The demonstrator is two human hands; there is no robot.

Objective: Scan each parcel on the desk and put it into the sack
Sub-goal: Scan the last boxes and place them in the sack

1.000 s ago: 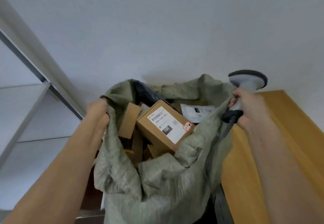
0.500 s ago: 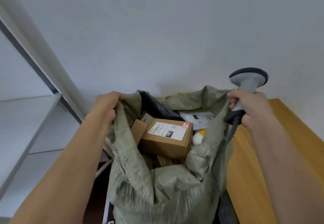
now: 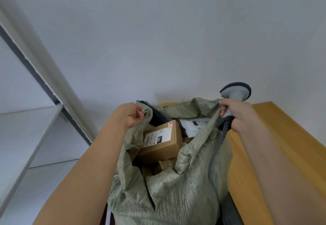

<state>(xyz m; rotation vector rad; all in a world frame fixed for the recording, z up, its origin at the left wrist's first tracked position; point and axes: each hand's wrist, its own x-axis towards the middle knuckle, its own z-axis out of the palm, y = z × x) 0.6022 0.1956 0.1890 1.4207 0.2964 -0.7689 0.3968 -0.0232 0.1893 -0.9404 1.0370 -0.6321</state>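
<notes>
Green sack between both hands

The brown box in the sack carries a white label with a barcode and a black patch that reads "060". A small red-framed sticker sits at one corner of the box, too small to read. The white mailer behind it has a label, but its print is unreadable.

1. A plain white wall fills the upper view.
2. A grey metal shelf upright slants across the wall's left side.
3. A pale shelf board lies left of the upright.
</notes>
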